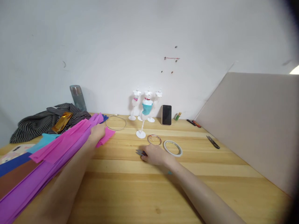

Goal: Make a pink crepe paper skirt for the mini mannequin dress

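My left hand rests on a long stack of pink and purple tissue paper at the left of the wooden table, fingers curled over its far end. Near the table's middle, my right hand is closed on small thread snips, whose metal tips stick out to the left. Just beyond that hand lie a small roll of tape and a white tape ring. A white mannequin figure with a teal top stands behind them.
Two more white mannequin figures stand at the wall beside a phone. A wire ring, striped cloth, a grey bottle, black snips and a grey board on the right are also there.
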Demonstrator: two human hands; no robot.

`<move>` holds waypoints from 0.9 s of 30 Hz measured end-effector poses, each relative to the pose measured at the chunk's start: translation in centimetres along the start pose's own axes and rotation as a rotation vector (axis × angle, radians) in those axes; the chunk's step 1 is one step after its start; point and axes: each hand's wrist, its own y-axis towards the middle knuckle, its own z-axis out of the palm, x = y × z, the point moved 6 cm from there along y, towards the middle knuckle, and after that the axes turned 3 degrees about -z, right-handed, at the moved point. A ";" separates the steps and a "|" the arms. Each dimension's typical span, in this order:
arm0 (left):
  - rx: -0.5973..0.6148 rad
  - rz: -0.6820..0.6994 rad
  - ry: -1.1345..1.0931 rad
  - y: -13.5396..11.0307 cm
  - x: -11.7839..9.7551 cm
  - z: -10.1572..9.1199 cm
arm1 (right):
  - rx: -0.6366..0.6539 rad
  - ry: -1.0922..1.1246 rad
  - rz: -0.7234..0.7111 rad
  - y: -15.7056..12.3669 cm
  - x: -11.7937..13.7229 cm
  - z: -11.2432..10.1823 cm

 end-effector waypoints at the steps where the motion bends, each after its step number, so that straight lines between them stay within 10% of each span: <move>1: -0.009 0.013 -0.024 0.2 0.0 -0.4 | 0.008 -0.002 -0.001 0.0 -0.1 0.0; 8: -0.141 0.098 -0.265 -0.4 -0.8 -6.9 | 0.074 -0.020 -0.002 0.0 -0.4 -0.1; 11: -0.138 0.111 -0.748 -1.4 -1.3 -8.1 | 0.072 -0.028 -0.007 0.0 -0.5 0.0; 16: 0.151 0.085 -1.358 -2.2 -3.6 -5.7 | 0.124 -0.029 -0.009 -0.3 -0.8 0.1; 21: 0.430 0.134 -1.521 -3.6 -7.5 -2.3 | 0.099 -0.008 -0.008 -0.5 -1.2 -0.6; 27: 0.503 0.258 -1.600 -5.7 -10.9 0.0 | -0.097 0.919 -0.113 -0.4 -0.2 -1.9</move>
